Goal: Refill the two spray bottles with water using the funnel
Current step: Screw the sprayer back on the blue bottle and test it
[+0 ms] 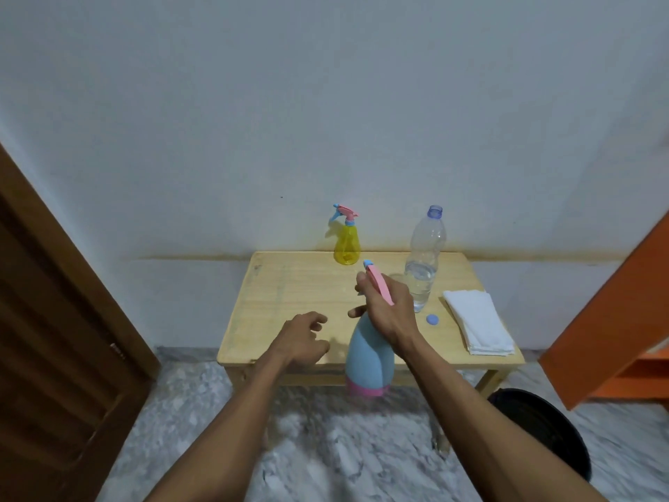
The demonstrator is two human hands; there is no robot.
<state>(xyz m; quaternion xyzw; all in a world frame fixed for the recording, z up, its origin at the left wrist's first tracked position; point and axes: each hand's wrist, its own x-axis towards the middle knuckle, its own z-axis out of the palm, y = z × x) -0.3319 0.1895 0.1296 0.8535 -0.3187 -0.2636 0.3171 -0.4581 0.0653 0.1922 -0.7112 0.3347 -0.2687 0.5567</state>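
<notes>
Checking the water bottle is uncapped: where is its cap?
Head view: the blue cap lies on the table, right of centre, between the water bottle and folded white cloth.

Your right hand (pixel 389 306) covers the neck and trigger of the blue spray bottle (pixel 369 356), so you cannot tell how the pink head joins the body. That bottle hides part of the wooden table (pixel 289 295) at its six o'clock edge. At four o'clock the black bin (pixel 543 429) is partly covered by your right forearm. The brown door (pixel 54 356) at nine o'clock and the orange furniture (pixel 615 320) at three o'clock are cut off by the edges.
</notes>
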